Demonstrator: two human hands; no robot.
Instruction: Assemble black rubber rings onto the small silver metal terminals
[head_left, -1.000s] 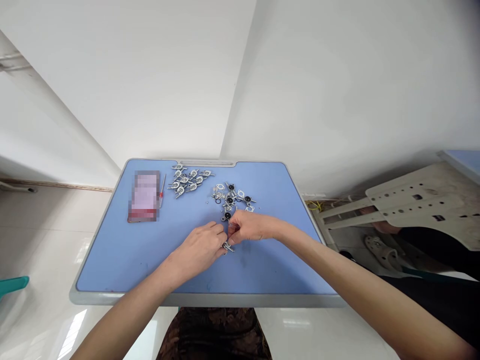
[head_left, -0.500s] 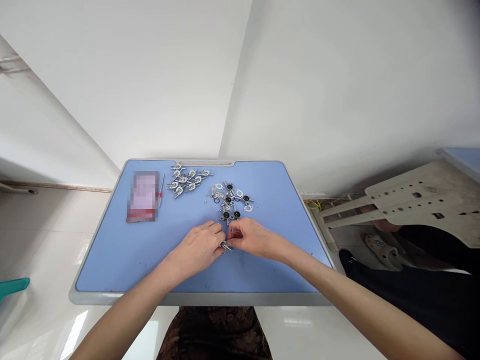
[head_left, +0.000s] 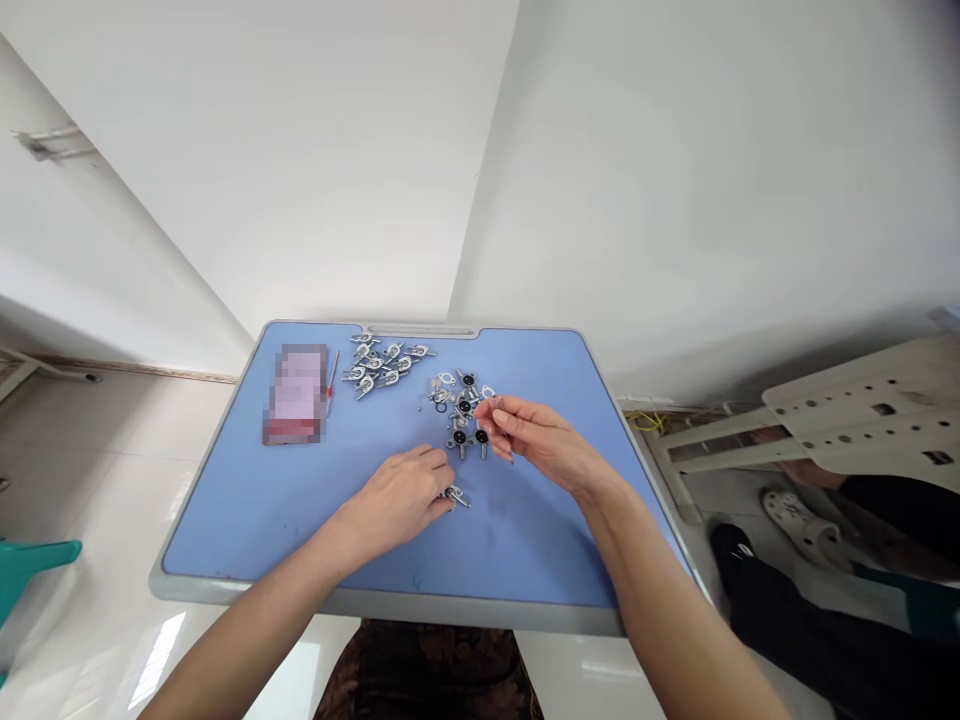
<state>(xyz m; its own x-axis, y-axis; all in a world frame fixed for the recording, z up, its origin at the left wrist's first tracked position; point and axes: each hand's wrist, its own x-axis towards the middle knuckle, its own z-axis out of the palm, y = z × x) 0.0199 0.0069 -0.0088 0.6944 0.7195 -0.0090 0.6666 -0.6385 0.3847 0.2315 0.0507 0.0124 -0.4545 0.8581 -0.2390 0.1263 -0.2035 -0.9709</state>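
My left hand [head_left: 409, 490] rests low over the table with its fingers closed on a small metal valve fitting [head_left: 456, 496], whose stem sticks out to the right. My right hand [head_left: 529, 435] is raised just right of a loose cluster of parts. Its thumb and forefinger are pinched together; whether something small is between them I cannot make out. In that cluster lie metal valve bodies with black round discs [head_left: 460, 437], a flat oval metal plate [head_left: 446, 379] and a dark ring [head_left: 441, 407]. Part of the cluster is hidden behind my right fingers.
Farther back lies a group of several similar metal fittings [head_left: 388, 365]. A blurred-out flat rectangular object [head_left: 298, 395] and a thin stick with a red part [head_left: 331, 380] lie on the blue table [head_left: 247, 520]. Beside the table, at right, are a pale chair-like frame [head_left: 847, 410] and another person's leg [head_left: 810, 610].
My right hand has left the fitting in my left hand and moved up and right toward the loose parts. My left hand still holds the fitting. The whole view has shifted slightly.
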